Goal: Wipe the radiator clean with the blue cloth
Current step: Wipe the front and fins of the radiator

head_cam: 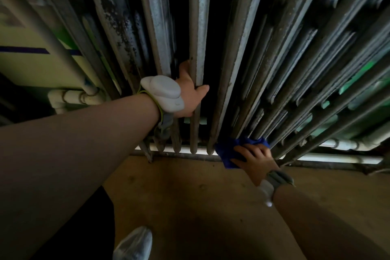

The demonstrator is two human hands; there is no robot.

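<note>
A tall grey cast-iron radiator [242, 53] with worn, flaking ribs fills the upper view. My left hand [191, 91] grips one of its middle ribs, thumb on the right side and fingers tucked behind. A white device is strapped to that wrist. Low down at the foot of the ribs, my right hand [254, 160] presses a crumpled blue cloth [229, 154] against the bottom ends of the ribs. Part of the cloth is hidden under my fingers.
White pipes [71, 97] join at the lower left of the radiator, and another white pipe [337, 157] runs along its base. Brown floor [190, 192] lies below. My shoe [135, 245] in a clear cover shows at the bottom edge.
</note>
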